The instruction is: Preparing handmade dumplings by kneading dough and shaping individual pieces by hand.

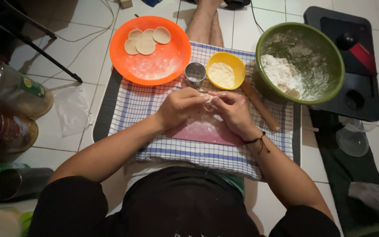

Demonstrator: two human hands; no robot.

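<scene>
Hands meet over floured pink mat (pixel 205 131) on checked cloth (pixel 154 103): your left hand (pixel 180 106) and right hand (pixel 232 112) both pinch small dough piece (pixel 208 99) between fingertips, above mat. Metal cutter ring (pixel 194 73), yellow flour bowl (pixel 226 70) just beyond. Wooden rolling pin (pixel 259 105) beside right hand. Orange plate (pixel 151 50) holds cut dough rounds (pixel 147 40); green mixing bowl (pixel 300 61) at right.

A clear plastic bottle (pixel 9 94) with a green-and-yellow label (pixel 30 86) lies at far left, above a red-labelled jar (pixel 5 134).
</scene>
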